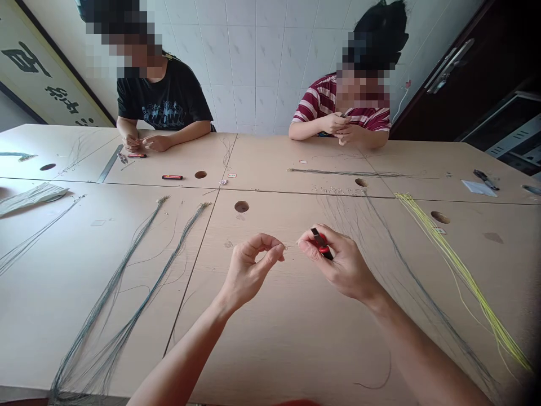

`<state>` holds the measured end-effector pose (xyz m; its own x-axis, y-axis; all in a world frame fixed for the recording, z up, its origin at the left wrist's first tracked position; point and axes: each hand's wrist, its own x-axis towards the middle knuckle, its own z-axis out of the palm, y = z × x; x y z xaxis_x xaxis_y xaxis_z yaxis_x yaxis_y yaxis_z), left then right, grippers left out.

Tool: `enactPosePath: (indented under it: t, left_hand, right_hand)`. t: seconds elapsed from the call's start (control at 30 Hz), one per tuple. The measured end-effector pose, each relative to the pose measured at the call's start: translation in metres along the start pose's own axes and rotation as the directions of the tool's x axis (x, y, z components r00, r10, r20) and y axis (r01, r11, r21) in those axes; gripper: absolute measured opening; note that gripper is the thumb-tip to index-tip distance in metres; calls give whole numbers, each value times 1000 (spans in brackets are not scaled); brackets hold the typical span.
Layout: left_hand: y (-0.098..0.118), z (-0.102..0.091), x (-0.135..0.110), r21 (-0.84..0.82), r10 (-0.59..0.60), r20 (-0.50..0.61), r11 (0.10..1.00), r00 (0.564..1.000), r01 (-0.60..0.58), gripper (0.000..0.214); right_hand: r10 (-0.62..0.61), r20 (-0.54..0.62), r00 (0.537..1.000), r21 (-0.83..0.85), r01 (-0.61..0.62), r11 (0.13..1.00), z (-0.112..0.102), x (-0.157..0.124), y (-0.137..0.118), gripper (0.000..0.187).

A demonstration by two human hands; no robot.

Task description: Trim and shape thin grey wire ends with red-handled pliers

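Above the middle of the table point(253, 338), my left hand point(253, 265) is closed in a pinch on the end of a fine thread point(286, 247). A tiny loop of it shows at the fingertips. My right hand point(338, 262) is a short gap away, its thumb and forefinger pressed together at a pale tip. Tucked in its fingers is a small red-and-black object point(323, 245), partly covered, whose kind I cannot make out. To the right of this hand lie loose dark threads point(406, 268) and a bundle of yellow cords point(460, 276).
Two bundles of grey-green cords point(114, 282) lie on the left. Across the table sit a person in black point(169, 96) and a person in stripes point(321, 101), hands raised or resting there. A red lighter point(172, 177) and round table holes point(242, 207) are farther off.
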<state>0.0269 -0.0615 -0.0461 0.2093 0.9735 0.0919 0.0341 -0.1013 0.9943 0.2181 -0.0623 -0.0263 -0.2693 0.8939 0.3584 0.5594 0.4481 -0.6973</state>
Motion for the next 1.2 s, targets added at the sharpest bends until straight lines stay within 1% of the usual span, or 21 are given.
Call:
enactPosePath:
  t: [0.07, 0.13, 0.23, 0.33, 0.4, 0.5, 0.67, 0.87, 1.07, 1.2]
  left_hand:
    - [2, 0, 1, -15, -19, -9, 1000, 1000, 18, 19]
    - [4, 0, 1, -44, -60, -5, 997, 998, 60, 20]
    - [6, 1, 1, -99, -139, 19, 985, 990, 141, 22]
    - [8, 3, 1, -87, -138, 30, 986, 990, 140, 22]
    - [10, 4, 1, -64, -114, 26, 991, 993, 115, 21]
    - [13, 5, 1, -50, -107, 19, 993, 994, 108, 20]
    - [13, 5, 1, -33, -111, 22, 993, 994, 111, 20]
    - [11, 3, 0, -18, -103, 43, 994, 994, 104, 20]
    - [14, 4, -1, -8, -110, 58, 994, 992, 111, 21]
    - [13, 4, -1, -9, -112, 68, 994, 991, 112, 21]
  right_hand:
    - [-117, -9, 993, -130, 115, 985, -3, -1, 9, 11]
    - [-223, 22, 975, -294, 219, 930, -6, -3, 20, 10]
    - [-279, 74, 957, -457, 281, 844, -9, -4, 29, 14]
    - [-312, 95, 945, -525, 314, 791, -12, -3, 30, 13]
    - [-334, 105, 937, -551, 334, 765, -13, -2, 27, 12]
    - [-359, 113, 926, -572, 356, 739, -13, 0, 24, 14]
    - [-361, 116, 925, -574, 359, 736, -11, 1, 23, 20]
    - [-382, 117, 917, -595, 373, 712, -10, 2, 24, 27]
    - [-331, 113, 937, -572, 334, 749, -10, 1, 23, 30]
    - [-326, 114, 938, -577, 330, 747, -10, 0, 25, 29]
